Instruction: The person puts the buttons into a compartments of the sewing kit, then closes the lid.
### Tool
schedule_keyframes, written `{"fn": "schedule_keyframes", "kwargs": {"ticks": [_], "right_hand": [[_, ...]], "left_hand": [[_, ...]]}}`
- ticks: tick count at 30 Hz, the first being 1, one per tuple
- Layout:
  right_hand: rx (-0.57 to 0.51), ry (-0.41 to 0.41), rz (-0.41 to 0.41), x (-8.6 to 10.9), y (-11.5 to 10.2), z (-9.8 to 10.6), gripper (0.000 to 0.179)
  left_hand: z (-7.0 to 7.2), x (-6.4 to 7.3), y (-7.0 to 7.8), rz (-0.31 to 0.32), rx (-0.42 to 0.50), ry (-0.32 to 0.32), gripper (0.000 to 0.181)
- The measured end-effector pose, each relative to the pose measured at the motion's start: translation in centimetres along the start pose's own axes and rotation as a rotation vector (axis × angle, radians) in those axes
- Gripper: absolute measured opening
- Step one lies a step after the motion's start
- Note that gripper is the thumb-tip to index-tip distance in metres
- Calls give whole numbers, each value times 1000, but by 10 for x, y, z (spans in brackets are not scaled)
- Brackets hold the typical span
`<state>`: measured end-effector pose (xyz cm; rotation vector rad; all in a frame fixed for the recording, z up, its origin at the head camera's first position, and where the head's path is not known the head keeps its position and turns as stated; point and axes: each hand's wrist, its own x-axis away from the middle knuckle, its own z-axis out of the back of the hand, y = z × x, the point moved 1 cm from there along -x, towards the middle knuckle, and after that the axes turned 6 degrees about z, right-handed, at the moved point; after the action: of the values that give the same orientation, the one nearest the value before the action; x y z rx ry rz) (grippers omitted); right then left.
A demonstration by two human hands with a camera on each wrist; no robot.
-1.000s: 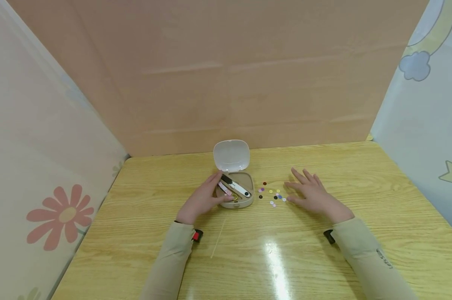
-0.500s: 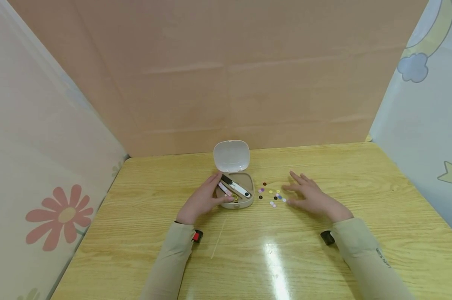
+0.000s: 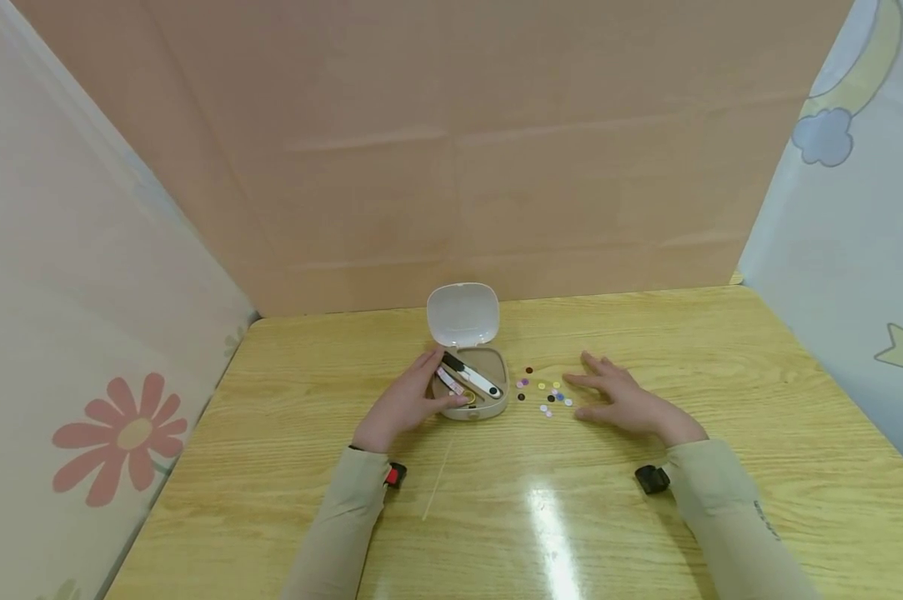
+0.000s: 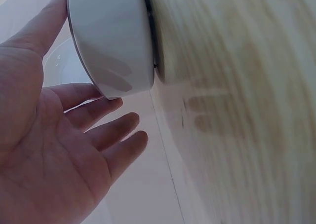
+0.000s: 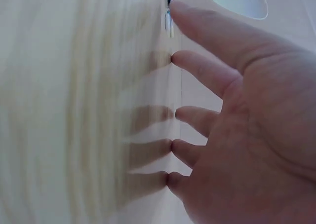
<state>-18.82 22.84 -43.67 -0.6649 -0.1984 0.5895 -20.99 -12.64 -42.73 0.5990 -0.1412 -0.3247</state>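
The left hand [image 3: 400, 407] holds the left side of a small beige case [image 3: 489, 410], thumb over the front rim and forefinger at the back. In the left wrist view the thumb and two fingertips meet the case wall [image 4: 116, 41], while the other fingers stay apart from it. Inside the case lie a slim white-and-black tool [image 3: 479, 382], a pink printed strip [image 3: 449, 382] and a yellow ring-shaped piece [image 3: 469, 399]. The right hand [image 3: 625, 400] is spread just right of several small coloured buttons [image 3: 551, 398], fingertips down at the tabletop, holding nothing.
The case's white lid [image 3: 463, 313] stands raised behind it. A thin pale strip [image 3: 438, 479] lies on the wooden table [image 3: 286, 375] in front. A tan backdrop [image 3: 451, 167] closes off the far edge, with patterned sheets at both sides.
The right hand has lowered, its fingers drawing closer together beside the buttons. The left hand keeps its place on the case, and the buttons lie as before.
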Motion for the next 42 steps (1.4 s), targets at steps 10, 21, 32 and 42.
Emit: {"fn": "schedule_keyframes", "kwargs": {"ticks": [10, 21, 32, 42], "right_hand": [[-20, 22, -8, 1, 4, -4, 62], [-34, 58, 2, 1, 9, -8, 59], [-65, 87, 0, 3, 12, -7, 53], [-81, 138, 3, -1, 9, -10, 38]], "left_hand": [[0, -1, 1, -17, 33, 1, 101], [-1, -3, -2, -18, 94, -19, 103], [2, -10, -2, -81, 198, -32, 101], [1, -13, -6, -91, 251, -34, 98]]}}
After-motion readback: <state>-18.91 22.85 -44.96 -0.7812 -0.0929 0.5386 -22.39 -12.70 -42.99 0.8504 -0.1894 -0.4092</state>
